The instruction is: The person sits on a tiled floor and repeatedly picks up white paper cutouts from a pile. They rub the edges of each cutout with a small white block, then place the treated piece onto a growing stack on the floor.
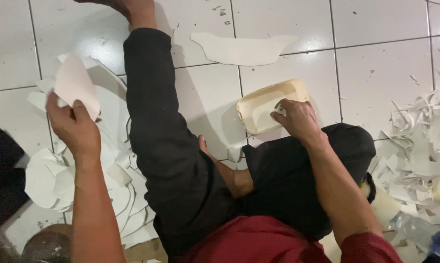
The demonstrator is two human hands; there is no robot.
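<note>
With your left hand pinched on the white cut piece above the pile of white pieces, keep your right hand fingertips closed on the small bit inside the cream tray on the floor, lifting gently.

A large white cutout and paper scraps litter the tiled floor.

I sit on a white tiled floor in a makeshift workshop: cut white sheets pile beside me, with trimmed scraps heaped nearby.
</note>
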